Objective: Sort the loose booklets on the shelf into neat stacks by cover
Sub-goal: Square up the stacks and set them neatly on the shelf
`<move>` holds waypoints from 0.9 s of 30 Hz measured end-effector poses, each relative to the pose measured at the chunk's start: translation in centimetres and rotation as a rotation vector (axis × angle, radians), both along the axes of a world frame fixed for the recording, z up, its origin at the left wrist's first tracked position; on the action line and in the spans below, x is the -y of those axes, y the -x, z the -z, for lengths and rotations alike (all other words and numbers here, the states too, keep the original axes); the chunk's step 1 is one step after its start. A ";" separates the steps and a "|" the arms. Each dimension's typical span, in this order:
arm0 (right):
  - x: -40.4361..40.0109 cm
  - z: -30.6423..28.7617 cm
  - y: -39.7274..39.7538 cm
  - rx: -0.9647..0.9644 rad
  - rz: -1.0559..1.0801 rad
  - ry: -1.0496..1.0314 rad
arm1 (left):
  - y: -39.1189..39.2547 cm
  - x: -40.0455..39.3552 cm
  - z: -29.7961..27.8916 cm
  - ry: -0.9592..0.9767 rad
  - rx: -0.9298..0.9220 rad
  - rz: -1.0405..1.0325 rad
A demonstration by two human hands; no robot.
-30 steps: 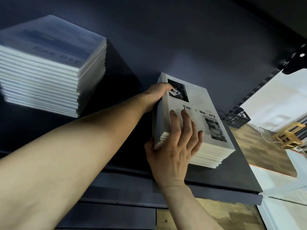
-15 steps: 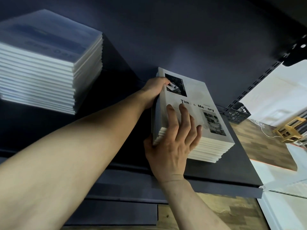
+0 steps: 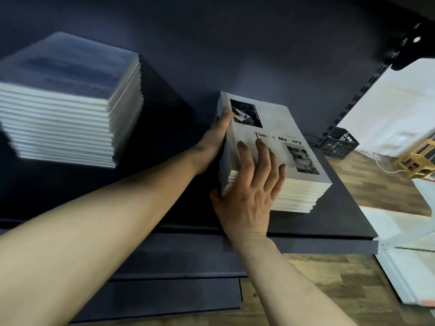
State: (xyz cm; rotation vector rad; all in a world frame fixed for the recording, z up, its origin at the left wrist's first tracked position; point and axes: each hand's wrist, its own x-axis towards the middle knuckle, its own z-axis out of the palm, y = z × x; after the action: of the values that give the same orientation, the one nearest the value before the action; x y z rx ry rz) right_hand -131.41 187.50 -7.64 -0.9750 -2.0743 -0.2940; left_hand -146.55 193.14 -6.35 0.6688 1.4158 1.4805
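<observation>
A stack of grey booklets titled "Time & Memory" (image 3: 273, 118) lies on the dark shelf (image 3: 341, 222), right of centre. My left hand (image 3: 215, 137) presses flat against the stack's left side, its thumb at the top edge. My right hand (image 3: 249, 187) lies on the top cover with fingers spread and straight, and its thumb sits against the near left corner. A second, taller stack of booklets with blue covers (image 3: 63, 118) stands apart on the shelf's left; its cover is blurred.
The shelf's dark back wall rises behind both stacks. A slotted upright (image 3: 353, 100) bounds the shelf on the right. Beyond it are a black crate (image 3: 339, 144), a wooden surface (image 3: 376, 184) and a yellow wooden object (image 3: 416, 161). Bare shelf lies between the stacks.
Both hands stay on the grey stack in the same places. The stack has not visibly shifted on the shelf; only the view has moved a little.
</observation>
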 end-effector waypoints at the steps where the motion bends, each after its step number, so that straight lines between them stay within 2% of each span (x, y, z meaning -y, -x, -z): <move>1: 0.0 0.0 0.0 0.010 0.007 0.009 | -0.7 1.5 -0.8 0.000 -0.056 0.010; 4: 0.7 -0.3 -0.1 0.042 0.019 0.044 | -1.5 4.6 -2.2 0.022 -0.304 0.014; 8: 1.6 -0.9 0.0 0.094 0.064 0.123 | -1.9 8.7 -3.7 0.148 -0.578 0.090; 17: 7.9 -4.0 1.0 0.073 0.052 0.265 | 0.0 17.9 -6.1 0.087 -1.308 0.163; 20: 11.7 -5.1 2.1 0.075 0.029 0.282 | 1.0 21.9 -7.6 0.009 -1.434 0.200; 23: 15.4 -6.5 3.4 0.079 0.010 0.290 | 2.7 26.0 -9.3 -0.038 -1.541 0.136; 27: 19.9 -8.0 6.1 0.053 -0.034 0.294 | 6.6 31.5 -10.9 0.016 -1.630 0.054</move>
State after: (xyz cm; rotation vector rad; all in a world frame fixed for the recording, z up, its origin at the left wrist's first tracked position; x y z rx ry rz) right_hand -137.52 167.55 0.37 -1.1128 -2.2213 0.0047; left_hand -153.14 161.63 4.56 2.1137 2.4481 0.6639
